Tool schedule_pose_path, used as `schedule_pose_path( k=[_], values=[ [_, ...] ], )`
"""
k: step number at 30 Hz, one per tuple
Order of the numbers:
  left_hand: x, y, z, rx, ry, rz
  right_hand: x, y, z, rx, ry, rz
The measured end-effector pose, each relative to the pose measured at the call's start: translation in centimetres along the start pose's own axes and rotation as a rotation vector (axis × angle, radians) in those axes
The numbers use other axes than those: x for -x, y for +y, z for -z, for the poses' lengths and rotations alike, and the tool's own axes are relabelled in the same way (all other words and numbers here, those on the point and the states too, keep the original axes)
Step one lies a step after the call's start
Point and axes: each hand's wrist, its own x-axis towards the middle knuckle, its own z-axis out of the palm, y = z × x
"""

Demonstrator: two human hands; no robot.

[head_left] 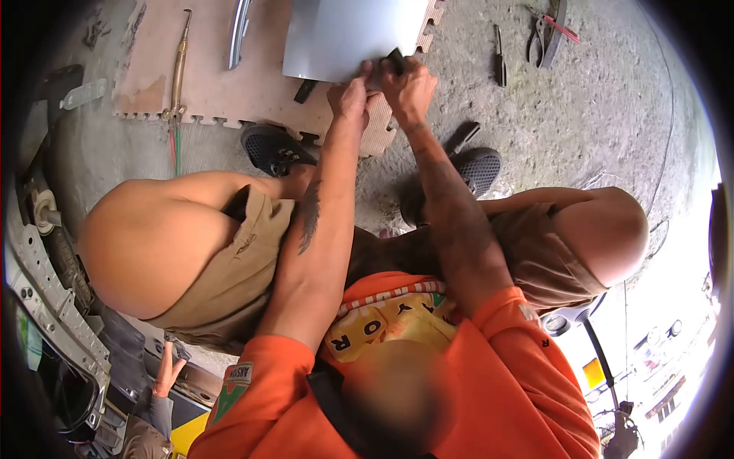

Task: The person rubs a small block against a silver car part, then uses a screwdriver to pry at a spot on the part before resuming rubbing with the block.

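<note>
A silver sheet panel (348,38), smooth and slightly curved, lies on the foam mat. Both my hands meet at its near edge, close to the right corner. My right hand (410,86) is closed around a small black piece (395,61) that sticks up between thumb and fingers; its kind does not show. Right beside it, my left hand (353,99) has its fingers closed at the panel edge, by a dark grey patch between the hands. What the left fingers grip is hidden. A short black strip (305,91) pokes out under the panel.
On the pinkish foam mat (206,76) lie a brass torch (180,76) with red and green hoses and a curved silver trim piece (238,34). A screwdriver (500,57) and pliers (537,42) rest on the concrete. Another person's hand (168,371) shows lower left.
</note>
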Motion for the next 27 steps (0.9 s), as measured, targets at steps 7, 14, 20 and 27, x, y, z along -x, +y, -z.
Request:
schedule_pose_path(
  k=[7,14,20,27],
  values=[
    [-0.6,-0.3,0.2,-0.035,-0.017,-0.048,1.0,-0.5,0.6,0.003,0.037,-0.036],
    [1.3,0.3,-0.5,-0.007,-0.041,-0.098,1.9,-0.2,1.0,-0.114,0.002,-0.075],
    [0.6,0.4,0.0,-0.071,-0.008,-0.014,1.4,0.2,0.6,0.002,-0.011,-0.049],
    [1.7,0.6,-0.2,-0.058,0.061,-0.014,1.1,-0.4,0.4,-0.044,0.008,-0.084]
  ],
)
